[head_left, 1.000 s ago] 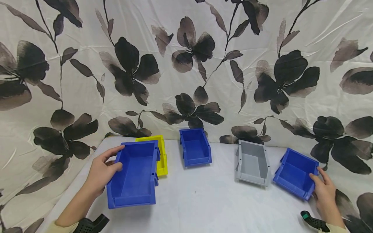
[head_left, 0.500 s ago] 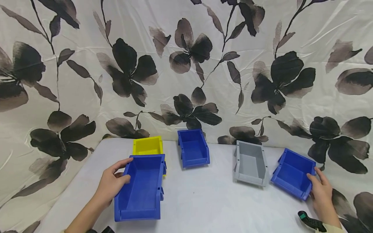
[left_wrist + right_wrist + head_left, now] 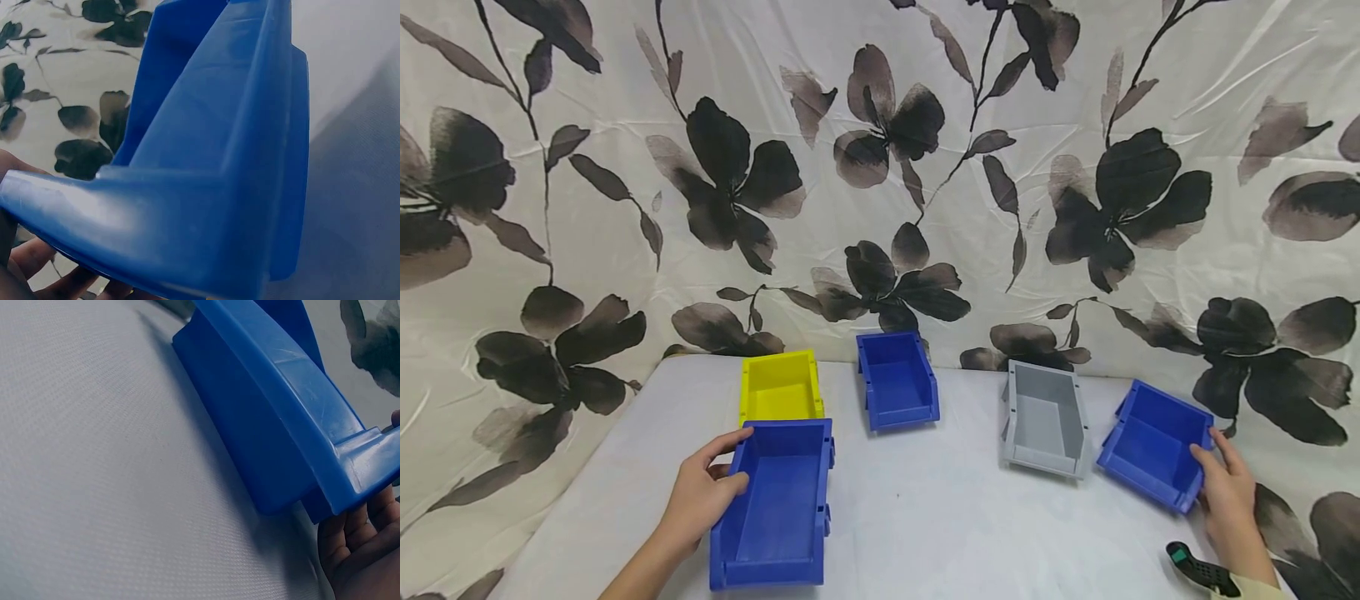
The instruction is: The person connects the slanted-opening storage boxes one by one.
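My left hand (image 3: 702, 492) grips the left wall of a large blue storage bin (image 3: 778, 508), thumb inside and fingers outside. The left wrist view shows this bin (image 3: 206, 137) close up, with fingers (image 3: 69, 284) under its edge. At the far right, my right hand (image 3: 1231, 492) holds a smaller blue bin (image 3: 1157, 446) by its right side. In the right wrist view, that blue bin (image 3: 250, 419) is tilted, its shadow on the cloth beneath. Just behind the large bin stands a yellow bin (image 3: 781, 383), its front partly hidden.
A third blue bin (image 3: 898, 379) stands at the back middle of the white table (image 3: 955, 517). To its right is a grey bin (image 3: 1047, 421), close beside the right-hand blue bin. Floral cloth (image 3: 865, 200) hangs behind the table.
My left hand has brought the large blue bin toward me and to the right, uncovering more of the yellow bin. The right hand and its bin have barely moved.
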`<state>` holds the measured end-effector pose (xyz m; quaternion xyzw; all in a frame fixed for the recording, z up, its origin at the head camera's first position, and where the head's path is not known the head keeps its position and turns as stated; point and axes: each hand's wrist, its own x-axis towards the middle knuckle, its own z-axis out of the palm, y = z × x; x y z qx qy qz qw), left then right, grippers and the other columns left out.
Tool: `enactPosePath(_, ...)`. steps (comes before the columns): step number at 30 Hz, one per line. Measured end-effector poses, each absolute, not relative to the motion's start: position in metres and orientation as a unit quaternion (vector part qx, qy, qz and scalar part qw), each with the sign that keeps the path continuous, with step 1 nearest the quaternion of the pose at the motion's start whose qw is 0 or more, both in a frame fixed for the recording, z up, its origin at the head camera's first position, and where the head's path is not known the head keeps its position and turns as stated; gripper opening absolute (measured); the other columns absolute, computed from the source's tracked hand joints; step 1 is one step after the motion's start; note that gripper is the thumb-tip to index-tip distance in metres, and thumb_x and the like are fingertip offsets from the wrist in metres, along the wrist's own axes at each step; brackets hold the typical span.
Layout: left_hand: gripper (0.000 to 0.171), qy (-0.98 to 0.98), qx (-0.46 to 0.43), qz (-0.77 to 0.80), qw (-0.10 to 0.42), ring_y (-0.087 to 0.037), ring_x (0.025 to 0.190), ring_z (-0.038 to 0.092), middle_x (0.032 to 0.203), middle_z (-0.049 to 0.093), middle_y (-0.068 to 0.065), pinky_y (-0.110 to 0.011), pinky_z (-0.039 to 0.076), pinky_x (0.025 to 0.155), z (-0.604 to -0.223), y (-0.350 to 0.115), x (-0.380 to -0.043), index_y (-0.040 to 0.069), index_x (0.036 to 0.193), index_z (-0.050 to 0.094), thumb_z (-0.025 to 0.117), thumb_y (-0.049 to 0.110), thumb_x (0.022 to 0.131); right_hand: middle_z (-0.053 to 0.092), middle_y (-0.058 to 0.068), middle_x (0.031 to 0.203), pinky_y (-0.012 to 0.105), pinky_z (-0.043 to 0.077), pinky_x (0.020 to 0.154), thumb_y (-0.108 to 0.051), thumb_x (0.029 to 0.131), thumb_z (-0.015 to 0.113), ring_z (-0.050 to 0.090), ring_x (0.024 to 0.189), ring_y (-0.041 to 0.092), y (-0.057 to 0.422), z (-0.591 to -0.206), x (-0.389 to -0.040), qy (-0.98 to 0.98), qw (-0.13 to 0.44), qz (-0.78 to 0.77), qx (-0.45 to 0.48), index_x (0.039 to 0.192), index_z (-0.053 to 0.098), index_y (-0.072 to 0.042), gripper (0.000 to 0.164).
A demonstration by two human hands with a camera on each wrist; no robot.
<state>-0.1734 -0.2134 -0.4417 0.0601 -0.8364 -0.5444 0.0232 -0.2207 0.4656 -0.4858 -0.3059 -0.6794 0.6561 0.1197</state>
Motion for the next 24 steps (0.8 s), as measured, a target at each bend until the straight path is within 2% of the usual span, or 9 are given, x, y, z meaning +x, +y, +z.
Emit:
enactPosePath(11, 0.063, -0.845, 0.054, -0.531, 0.024, -0.031, 0.101, 0.059, 0.139, 0.047, -0.018, -0.033, 0.050, 0.073, -0.443, -0.202, -0.164, 0.014, 0.139, 0.052, 0.058, -0.005, 0.080, -0.005, -0.019, 0.158, 0.051, 0.009, 0.113, -0.046, 0.096, 0.054, -0.001, 0.146, 0.027, 0.463, -0.485, -0.221, -0.673, 0.123, 0.659, -0.313, 0.150, 0.018, -0.049, 0.065)
enactPosePath(24, 0.063, -0.854, 0.070, -0.514, 0.036, -0.033, 0.103, 0.060, 0.137, 0.049, -0.018, -0.035, 0.052, 0.072, -0.457, -0.202, -0.163, 0.014, 0.138, 0.053, 0.058, -0.004, 0.079, -0.003, -0.019, 0.158, 0.049, 0.008, 0.114, -0.045, 0.095, 0.057, 0.000, 0.146, 0.026, 0.465, -0.485, -0.221, -0.662, 0.124, 0.671, -0.310, 0.150, 0.019, -0.048, 0.067)
